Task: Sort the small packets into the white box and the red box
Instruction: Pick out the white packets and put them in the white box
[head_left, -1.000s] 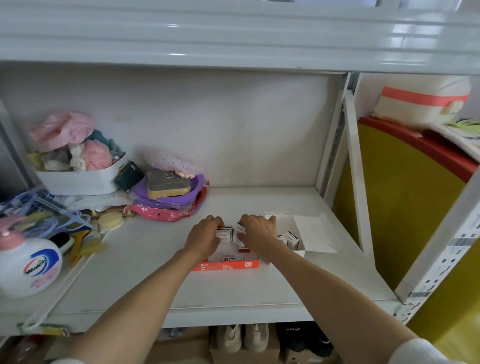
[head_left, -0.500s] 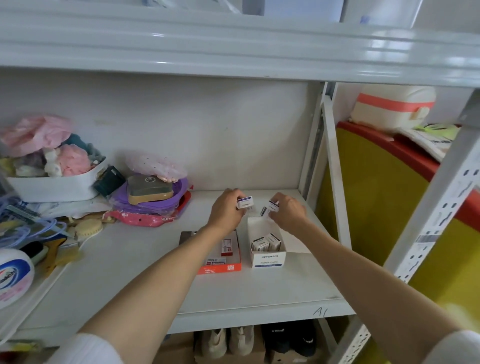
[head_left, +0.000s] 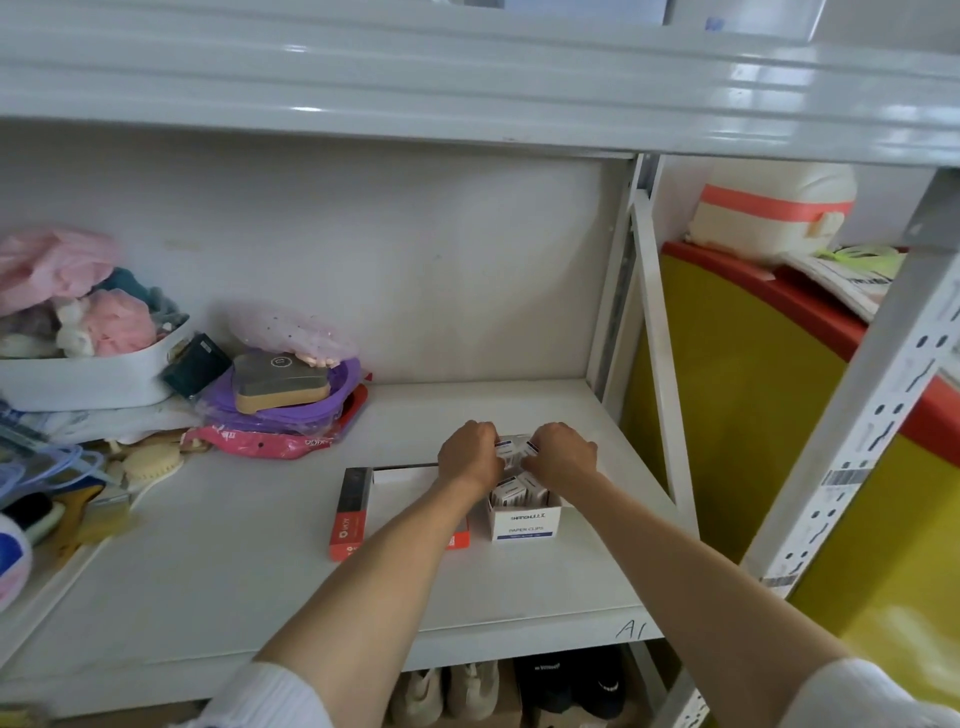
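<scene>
White box (head_left: 525, 519) lies lengthwise front-to-back, label end nearest.

Left arm: bare forearm, reaching forward and slightly right, white sleeve pushed up near the elbow.
Left hand (head_left: 467, 454): knuckles up, fingers curled closed, pinching.
Right arm: bare forearm, angling in toward the left.
Right hand (head_left: 561, 453): fingers curled closed (fingertips hidden), nearly touching the left hand.

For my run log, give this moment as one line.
left hand: holding small packet | right hand: holding packet | both over white box | red box: open beside
</scene>
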